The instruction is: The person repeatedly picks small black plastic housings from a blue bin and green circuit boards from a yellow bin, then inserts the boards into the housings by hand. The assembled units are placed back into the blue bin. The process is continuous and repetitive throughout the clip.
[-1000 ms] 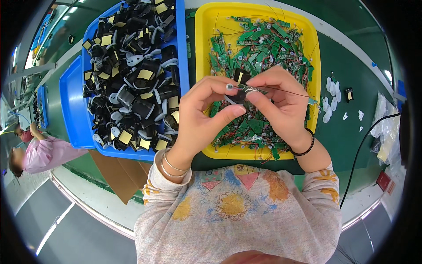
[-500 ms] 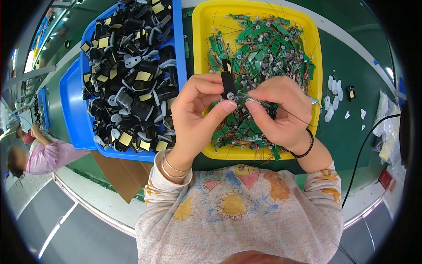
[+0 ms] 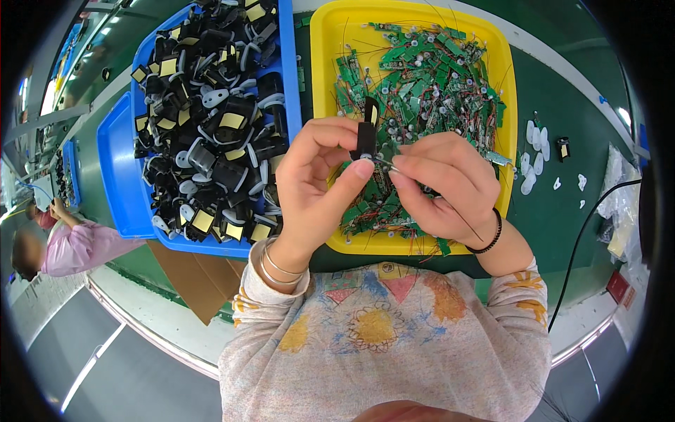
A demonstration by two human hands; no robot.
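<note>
Between thumb and fingers, my left hand [image 3: 320, 165] grips a black plastic housing [image 3: 365, 137] with a pale yellow pad on its upper part. My right hand [image 3: 450, 183] pinches a small green circuit board [image 3: 386, 155] right beside the housing's lower end; a thin dark wire trails from those fingers toward my wrist. Whether the board is partly inside the housing I cannot tell. Both hands are above the near half of a yellow tray [image 3: 323, 63] heaped with green circuit boards [image 3: 450, 77], wires and small round parts.
Left of it, a blue tray [image 3: 291, 63] holds many black housings [image 3: 232, 119] with grey clips and yellow pads. Another blue tray [image 3: 116, 169] lies beyond. White oval pieces [image 3: 538, 165], a single black housing [image 3: 563, 148], a black cable [image 3: 576, 243] and plastic bags [image 3: 619, 204] lie right. A person in pink [image 3: 88, 246] sits far left.
The black housing has turned in my left hand, so the round part at its lower end no longer shows. My right fingers have shifted slightly, staying close to it.
</note>
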